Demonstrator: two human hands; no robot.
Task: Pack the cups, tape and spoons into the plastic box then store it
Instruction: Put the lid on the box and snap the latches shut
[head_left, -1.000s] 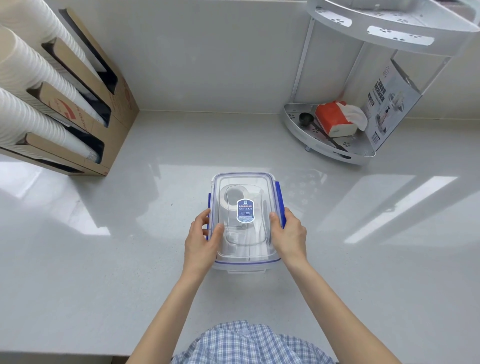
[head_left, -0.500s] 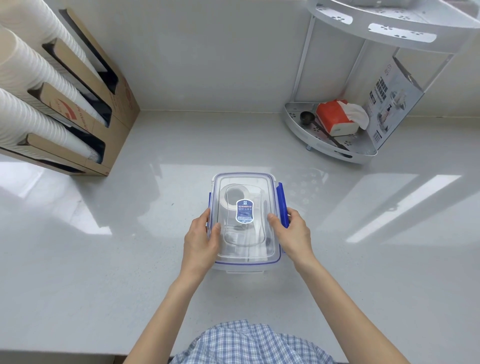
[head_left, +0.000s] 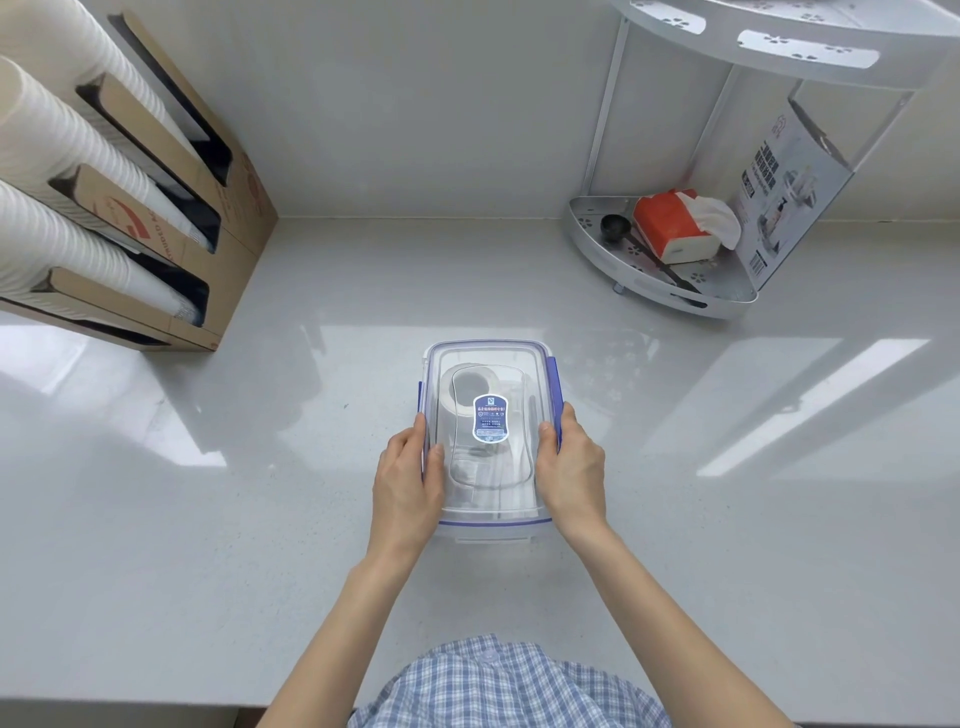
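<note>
Unchanged since the earlier frame: clear rectangular plastic box with blue-trimmed lid (head_left: 488, 431) at centre of glossy white counter (head_left: 260, 519). Left hand (head_left: 408, 480) and right hand (head_left: 571, 467) clamped on opposite long sides, thumbs on lid. White tape roll (head_left: 470, 389) visible inside.

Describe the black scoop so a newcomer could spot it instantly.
Look at the white corner rack on the counter, far right. On its bottom shelf, left of the orange tissue pack, lies the black scoop, the only dark utensil there.
</note>
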